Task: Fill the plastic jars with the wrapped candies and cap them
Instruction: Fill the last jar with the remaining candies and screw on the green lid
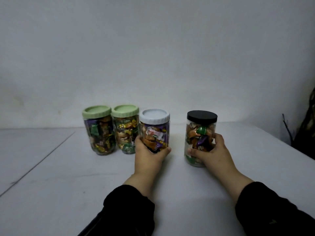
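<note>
Several clear plastic jars full of wrapped candies stand on the white table (68, 184), all capped. Two green-lidded jars stand at the left, one (98, 132) beside the other (125, 129). My left hand (150, 155) grips the lower part of the white-lidded jar (155, 130), which stands right next to the second green-lidded one. My right hand (209, 150) wraps around the lower half of the black-lidded jar (201, 135), which stands apart to the right. Both jars are upright.
A plain white wall rises behind the table. At the far right edge a dark object with thin twigs (303, 132) stands beside the table. A seam line (42, 160) runs diagonally across the left of the surface.
</note>
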`<state>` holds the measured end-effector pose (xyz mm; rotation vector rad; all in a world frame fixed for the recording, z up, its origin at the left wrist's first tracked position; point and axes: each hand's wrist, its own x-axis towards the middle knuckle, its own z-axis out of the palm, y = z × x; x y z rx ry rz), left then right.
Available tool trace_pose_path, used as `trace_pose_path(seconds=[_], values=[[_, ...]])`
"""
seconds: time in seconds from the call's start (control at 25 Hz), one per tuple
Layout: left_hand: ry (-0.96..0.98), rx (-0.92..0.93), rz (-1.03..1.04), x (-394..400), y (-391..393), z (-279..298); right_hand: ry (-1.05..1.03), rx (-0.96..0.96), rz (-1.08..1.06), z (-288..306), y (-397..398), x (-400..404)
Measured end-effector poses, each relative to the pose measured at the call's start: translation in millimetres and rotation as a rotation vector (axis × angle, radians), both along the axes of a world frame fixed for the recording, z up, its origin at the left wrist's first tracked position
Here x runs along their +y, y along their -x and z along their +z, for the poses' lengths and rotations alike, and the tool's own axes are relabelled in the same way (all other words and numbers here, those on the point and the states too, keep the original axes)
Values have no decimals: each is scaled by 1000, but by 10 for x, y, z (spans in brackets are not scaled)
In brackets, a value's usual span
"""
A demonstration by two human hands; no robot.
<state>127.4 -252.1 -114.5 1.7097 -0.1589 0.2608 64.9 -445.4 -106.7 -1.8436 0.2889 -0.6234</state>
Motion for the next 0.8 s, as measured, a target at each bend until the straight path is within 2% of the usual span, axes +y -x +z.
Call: trace_pose_path(seconds=[0.16, 0.36, 0.48, 0.8], values=[[-116, 29, 54, 61, -71, -5, -42, -19, -12, -121, -320, 314], [-348, 102, 131, 19, 116, -24, 10, -16, -35, -215, -426, 354], [-357, 72, 208, 28, 165, -65, 94, 26, -55, -270, -457, 326], [-332, 47, 237, -66, -34, -52, 158, 16, -57, -313, -538, 323]])
